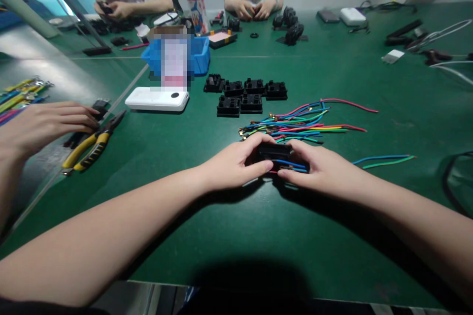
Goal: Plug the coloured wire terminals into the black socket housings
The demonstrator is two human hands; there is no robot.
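Note:
Both my hands hold a black plastic housing (274, 150) just above the green table. My left hand (244, 162) grips its left end, thumb on the near side and fingers over the far side. My right hand (314, 163) closes round the right end in the same way. Blue wires (291, 163) run along the near side of the housing, with a bit of red below them. A blue and a green wire end (388, 159) come out beyond my right hand. Just past my fingers lies a bundle of coloured wires (299, 125) with brass terminals.
Several black housings (240, 104) stand behind the wires. Left of them are a white power bank (157, 99) and a blue bin (201, 55). Yellow-handled pliers (92, 148) lie near another person's hand (48, 125). Two people sit opposite, beyond a bottle (197, 7).

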